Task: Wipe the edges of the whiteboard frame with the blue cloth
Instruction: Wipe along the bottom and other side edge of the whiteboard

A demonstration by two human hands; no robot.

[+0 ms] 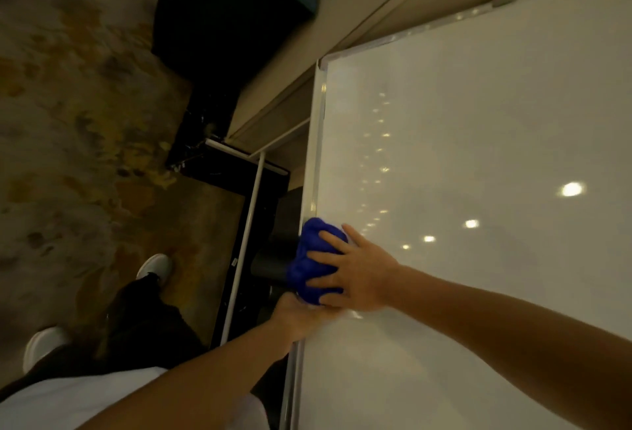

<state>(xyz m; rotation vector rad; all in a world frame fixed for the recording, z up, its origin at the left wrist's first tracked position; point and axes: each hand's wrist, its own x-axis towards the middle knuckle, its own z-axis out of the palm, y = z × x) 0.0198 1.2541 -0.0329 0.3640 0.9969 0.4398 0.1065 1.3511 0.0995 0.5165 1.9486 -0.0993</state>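
Note:
A bunched blue cloth (313,260) is pressed against the left edge of the whiteboard frame (316,142), a silver strip running from the lower middle up to a corner. My right hand (355,275) lies flat over the cloth, fingers spread across it, holding it on the frame. My left hand (301,316) sits just below the cloth and grips the frame edge; its fingers are mostly hidden behind the board. The white board surface (478,156) fills the right side and reflects ceiling lights.
A white stand leg (244,241) and black base (232,169) stand left of the board. Patterned carpet (85,122) covers the floor, with my two white shoes (154,267) on it. A beige wall (359,2) runs behind the board's far edge.

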